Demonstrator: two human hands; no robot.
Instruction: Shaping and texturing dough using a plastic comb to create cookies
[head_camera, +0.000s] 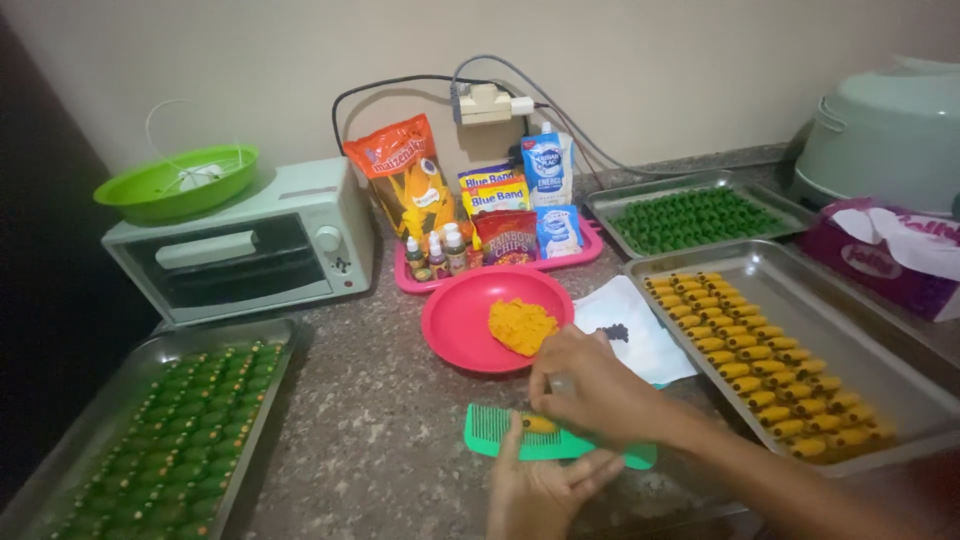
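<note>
We find the work centred on a green comb (500, 432) lying flat on the bench (380, 420), just in front of the pink plate (460, 320). The left hand (540, 490) lies under the comb's near edge, fingers spread, steadying it. The right hand (590, 395) is closed in a pinch on a small orange dough piece (537, 424), pressing it onto the teeth.

In our judgement, the step goes well if the comb stays flat and the dough is rolled with light, even pressure, so the ridges print without tearing. The left hand should keep clear of the teeth.

More orange dough (522, 326) sits on the plate, within easy reach. Right of the plate lies a white paper (640, 335) with dark bits, and beyond it a steel tray (850, 330) with rows of orange pieces. Its near corner stands close to the right forearm; we judge that rim the likeliest thing to be knocked.

Left of the plate the bench is bare up to a second tray (60, 470) of green pieces, which gives room to shift the comb. Behind the plate a pink tray (590, 252) of packets and small bottles crowds the back, with a toaster oven (240, 250) to its left.
</note>
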